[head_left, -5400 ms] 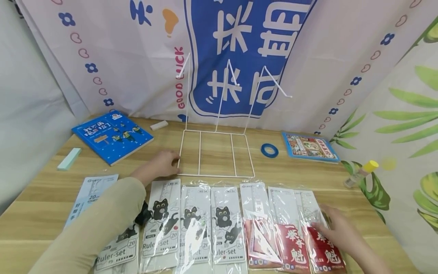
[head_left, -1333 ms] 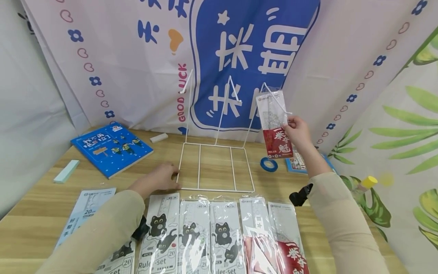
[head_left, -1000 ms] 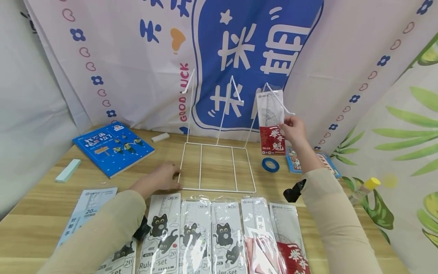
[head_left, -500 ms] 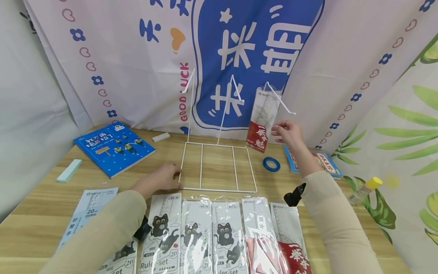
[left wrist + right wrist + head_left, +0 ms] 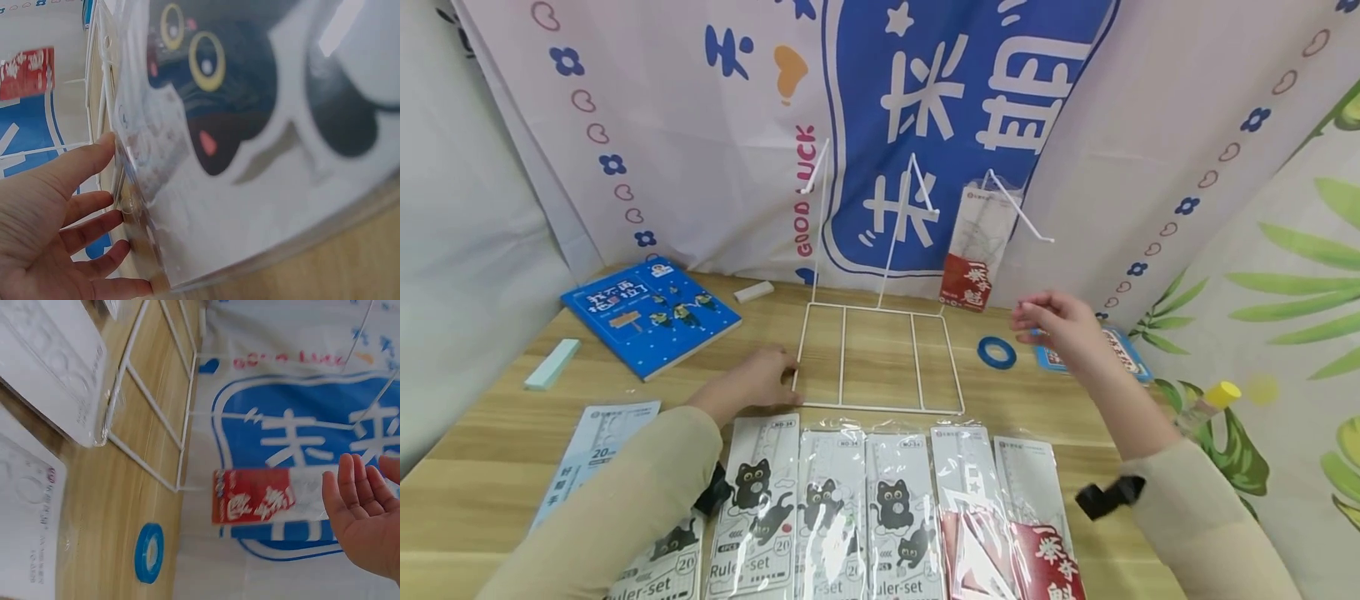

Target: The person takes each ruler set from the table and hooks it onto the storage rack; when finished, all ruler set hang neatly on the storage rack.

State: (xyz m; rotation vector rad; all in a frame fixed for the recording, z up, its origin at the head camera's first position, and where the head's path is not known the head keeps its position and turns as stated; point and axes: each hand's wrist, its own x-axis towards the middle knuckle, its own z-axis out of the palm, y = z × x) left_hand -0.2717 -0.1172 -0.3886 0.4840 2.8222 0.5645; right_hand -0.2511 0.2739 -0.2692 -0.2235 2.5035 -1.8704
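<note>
A white wire display rack (image 5: pixel 878 407) with three tall hooks stands on the table. My left hand (image 5: pixel 758 379) holds its near left corner, thumb and bent fingertips at the wire, as the left wrist view also shows. From the right-hand hook hangs a clear-bagged ruler set (image 5: pixel 973 246) with a red lower half, tilted a little. My right hand (image 5: pixel 1063 329) is in the air to the right of it, fingers loosely bent and holding nothing. In the right wrist view, a gap shows between this hand (image 5: pixel 369 509) and the hanging ruler set (image 5: pixel 259 495).
Several packaged ruler sets (image 5: pixel 891 508) lie in a row along the near side, cat-printed ones left and red ones (image 5: pixel 1045 533) right. A blue book (image 5: pixel 651 317), green box (image 5: pixel 552 364), white eraser (image 5: pixel 754 291), blue tape roll (image 5: pixel 996 352), booklet (image 5: pixel 1123 354) and yellow-capped glue (image 5: pixel 1213 400) lie around the rack.
The right hand has taken a red ruler set from the row's right end, hung it on the right hook, let go and drawn back right. The left hand has stayed at the rack.
</note>
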